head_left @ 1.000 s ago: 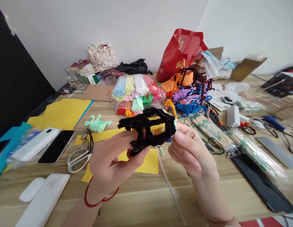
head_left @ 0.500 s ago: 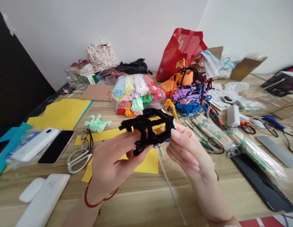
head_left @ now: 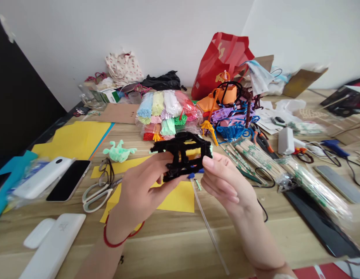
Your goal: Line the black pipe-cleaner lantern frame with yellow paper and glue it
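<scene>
Between my hands, above the table, is a black fuzzy frame (head_left: 184, 155) that looks built from pipe cleaners. My left hand (head_left: 145, 182) grips its left side, thumb below and fingers behind. The thumb and fingertips of my right hand (head_left: 223, 174) pinch its right end, where a bit of pale green shows. Yellow paper (head_left: 176, 199) lies on the table beneath. A pale green pipe-cleaner figure (head_left: 119, 151) sits to the left, near eyeglasses (head_left: 105, 174) and white-handled scissors (head_left: 97, 197).
Bagged coloured pipe cleaners (head_left: 168, 114) lie behind my hands. A red bag (head_left: 222, 66) stands by a heap of pipe-cleaner pieces (head_left: 232, 116). To the right are pliers (head_left: 262, 139), wrapped sticks (head_left: 316, 190) and a blue glue gun (head_left: 336, 149). Phones and white power banks (head_left: 56, 244) lie left.
The black frame has turned slightly and levelled out in my hands. My left hand has shifted a little to the right, my right hand slightly to the left.
</scene>
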